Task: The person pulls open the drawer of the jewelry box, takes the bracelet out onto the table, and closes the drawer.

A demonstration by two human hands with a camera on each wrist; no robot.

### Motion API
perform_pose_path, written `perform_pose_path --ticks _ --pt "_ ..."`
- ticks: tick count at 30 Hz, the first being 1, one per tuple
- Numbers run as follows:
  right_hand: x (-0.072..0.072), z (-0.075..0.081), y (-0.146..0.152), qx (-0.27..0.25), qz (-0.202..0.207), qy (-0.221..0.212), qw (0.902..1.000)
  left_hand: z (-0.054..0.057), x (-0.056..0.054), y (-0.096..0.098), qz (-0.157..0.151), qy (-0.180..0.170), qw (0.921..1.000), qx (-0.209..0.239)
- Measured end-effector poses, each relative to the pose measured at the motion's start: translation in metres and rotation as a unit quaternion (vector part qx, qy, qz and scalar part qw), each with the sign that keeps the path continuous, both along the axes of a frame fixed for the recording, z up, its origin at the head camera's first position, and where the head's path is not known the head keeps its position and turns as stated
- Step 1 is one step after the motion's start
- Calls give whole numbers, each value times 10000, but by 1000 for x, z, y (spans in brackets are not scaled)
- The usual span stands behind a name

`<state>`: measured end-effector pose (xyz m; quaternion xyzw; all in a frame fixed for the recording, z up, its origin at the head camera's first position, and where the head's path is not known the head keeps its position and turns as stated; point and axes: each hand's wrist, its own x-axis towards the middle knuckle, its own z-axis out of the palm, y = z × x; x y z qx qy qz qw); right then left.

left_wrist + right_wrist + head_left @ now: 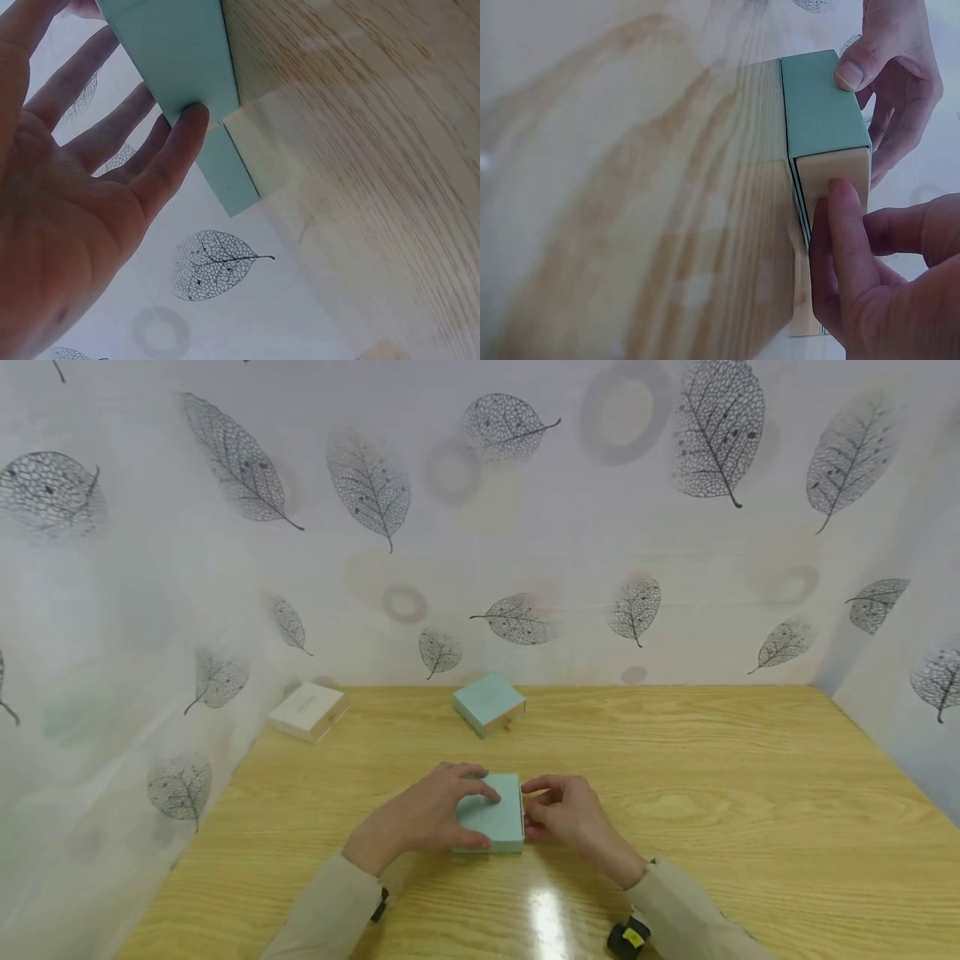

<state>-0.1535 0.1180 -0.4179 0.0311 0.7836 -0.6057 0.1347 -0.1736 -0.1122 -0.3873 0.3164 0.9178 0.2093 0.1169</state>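
A pale mint-green box (491,818) lies on the table in front of me, its tan end face (817,172) toward the right. My left hand (431,814) grips it from above, thumb on the near side and the other fingers over the top and far edge. In the left wrist view a fingertip of the left hand (82,165) bears on the green side. At the right end, my right hand (573,818) has its thumb on the tan face, with the other fingers bent close around it. What lies between those fingertips is hidden, so I cannot tell whether they pinch something.
Farther back stands a second mint-green box (487,702) with a small brown tab on its tan end. A cream box (307,710) sits at the back left corner. Behind the wooden table (712,760) hangs a leaf-printed sheet (525,543).
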Motion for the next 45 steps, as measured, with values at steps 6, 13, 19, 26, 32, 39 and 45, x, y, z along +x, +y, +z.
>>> perform_pose_path --ticks 6,13,19,26,32,39,45 --pt "0 1 0 -5 -107 -26 9999 -1 0 0 5 26 10000 -2" --pt "2 2 2 -3 -131 -6 9999 -2 0 0 -37 66 9999 98" --pt "1 2 3 45 -107 29 9999 -1 0 -1 -59 83 9999 131" --pt "1 3 3 111 -119 16 9999 0 0 0 12 7 9999 122" --pt "0 2 4 130 -94 20 9999 -1 0 0 18 8 9999 121" --pt "0 1 5 82 -35 81 9999 -1 0 0 -7 25 9999 136" --pt "1 1 5 53 -19 79 10000 -1 0 -1 9 35 9999 136"
